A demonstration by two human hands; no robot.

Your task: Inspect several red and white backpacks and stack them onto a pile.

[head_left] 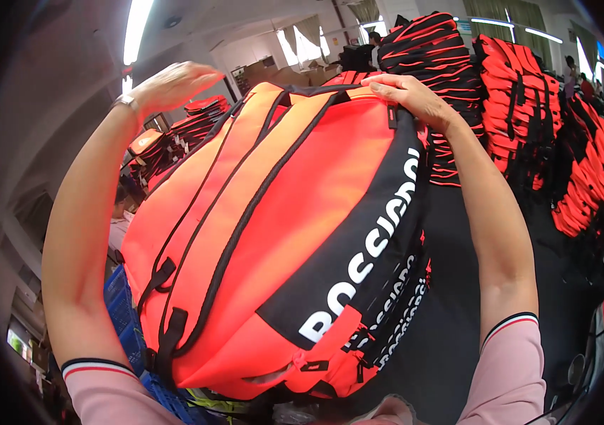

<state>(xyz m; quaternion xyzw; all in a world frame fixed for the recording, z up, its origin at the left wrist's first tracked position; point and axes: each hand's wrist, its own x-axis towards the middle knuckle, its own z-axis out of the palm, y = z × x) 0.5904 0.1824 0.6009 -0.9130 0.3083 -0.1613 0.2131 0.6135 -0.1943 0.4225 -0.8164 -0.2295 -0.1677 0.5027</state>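
A bright orange-red backpack with a black lettered side panel and two padded shoulder straps lies tilted in front of me, straps facing up. It rests on more bags of the same kind, whose lettered sides show below its right edge. My right hand lies on the backpack's far right top corner, its fingers stretched along the edge. My left hand is raised beyond the far left edge, apart from the backpack, fingers outstretched and holding nothing. A band circles the left wrist.
Tall stacks of red and black backpacks stand at the far right, on a dark tabletop. Another bag stack is at the far left. Blue plastic crates sit beside the near left edge. Cardboard boxes and people are farther back.
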